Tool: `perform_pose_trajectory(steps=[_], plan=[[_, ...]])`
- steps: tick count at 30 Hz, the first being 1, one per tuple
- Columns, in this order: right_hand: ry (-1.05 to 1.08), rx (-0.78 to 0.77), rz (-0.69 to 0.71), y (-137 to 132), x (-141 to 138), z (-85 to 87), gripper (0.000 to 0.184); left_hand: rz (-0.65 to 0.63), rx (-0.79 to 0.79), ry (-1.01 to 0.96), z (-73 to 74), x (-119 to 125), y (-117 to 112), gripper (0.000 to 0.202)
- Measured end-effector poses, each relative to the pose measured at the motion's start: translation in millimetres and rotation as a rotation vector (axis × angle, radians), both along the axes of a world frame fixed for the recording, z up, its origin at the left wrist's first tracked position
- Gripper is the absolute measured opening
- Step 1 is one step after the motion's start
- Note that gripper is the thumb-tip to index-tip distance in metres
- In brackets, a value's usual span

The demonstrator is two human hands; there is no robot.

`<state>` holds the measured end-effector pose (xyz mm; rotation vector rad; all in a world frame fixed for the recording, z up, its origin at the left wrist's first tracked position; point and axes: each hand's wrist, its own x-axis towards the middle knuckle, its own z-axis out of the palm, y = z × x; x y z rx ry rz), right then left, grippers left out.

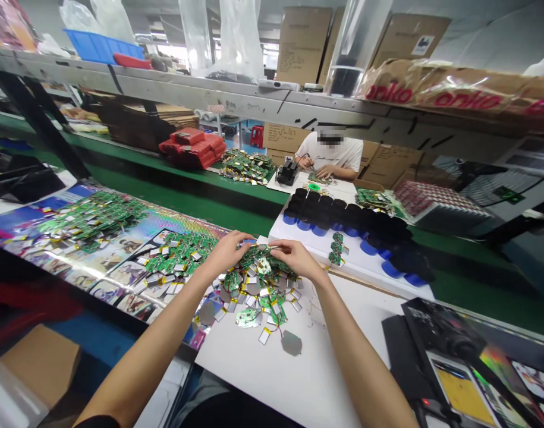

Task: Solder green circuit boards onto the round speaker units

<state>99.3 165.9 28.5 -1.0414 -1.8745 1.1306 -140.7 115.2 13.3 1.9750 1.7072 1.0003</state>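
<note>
A heap of green circuit boards (254, 267) with small silver battery cells (264, 336) wired to them lies in front of me. At its far side, my left hand (229, 254) and my right hand (297, 259) face each other with curled fingers. Between their fingertips is a circuit board (263, 246), partly hidden by the fingers and hard to tell from the heap beneath. A loose grey disc (292, 343) on a red wire lies on the white board (272, 380) nearer to me.
Further board piles (97, 217) lie to the left. Black-and-blue cylindrical parts (352, 220) stand in rows on a white foam slab (280, 232), beside three small boards (336, 248). A black device (445, 333) sits right. A co-worker (338, 154) sits opposite, under a metal shelf (236, 98).
</note>
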Motion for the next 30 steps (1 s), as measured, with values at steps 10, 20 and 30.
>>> perform_pose_trajectory(steps=[10, 20, 30], plan=[[-0.511, 0.025, -0.84, 8.7, 125.3, 7.7, 0.035, -0.133, -0.014, -0.11, 1.7, 32.9, 16.0, 0.034], [-0.6, 0.019, -0.774, 7.1, 128.4, -14.7, 0.026, -0.327, 0.068, -0.117, 5.4, 106.7, 12.7, 0.028], [-0.38, 0.271, -0.244, -48.0, 104.2, 13.3, 0.031, -0.402, 0.201, 0.216, 36.5, 150.9, 29.6, 0.032]])
